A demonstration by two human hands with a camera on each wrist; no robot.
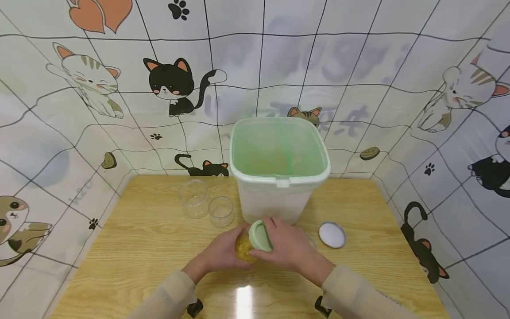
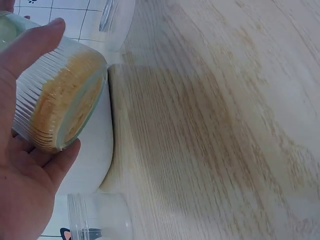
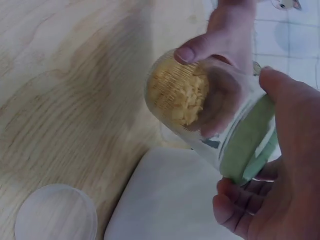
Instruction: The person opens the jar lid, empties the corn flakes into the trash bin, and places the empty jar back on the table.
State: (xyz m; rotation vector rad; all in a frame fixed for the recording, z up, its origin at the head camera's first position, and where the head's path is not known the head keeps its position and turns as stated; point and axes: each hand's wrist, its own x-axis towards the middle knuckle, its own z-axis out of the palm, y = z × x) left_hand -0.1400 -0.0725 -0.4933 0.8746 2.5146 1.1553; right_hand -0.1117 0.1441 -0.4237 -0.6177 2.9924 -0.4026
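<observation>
A ribbed clear jar (image 3: 175,95) with a pale green lid (image 1: 260,236) is held tilted above the table, in front of the bin. Inside it lies yellowish, flaky or bitty food (image 2: 67,95), gathered toward the base. My left hand (image 1: 225,250) grips the jar's body, thumb on one side and fingers round the other, as the left wrist view shows. From the right, my right hand (image 1: 288,246) grips the lid, its thumb and fingers at the rim. The lid sits on the jar's mouth.
A white bin (image 1: 275,199) with a green-tinted open inside stands behind the hands. Left of it are a larger clear container (image 1: 194,201) and a smaller clear container (image 1: 221,212). A round white lid (image 1: 332,235) lies to the right on the wooden table (image 1: 131,248). Cat-patterned sheeting (image 1: 247,57) surrounds the table.
</observation>
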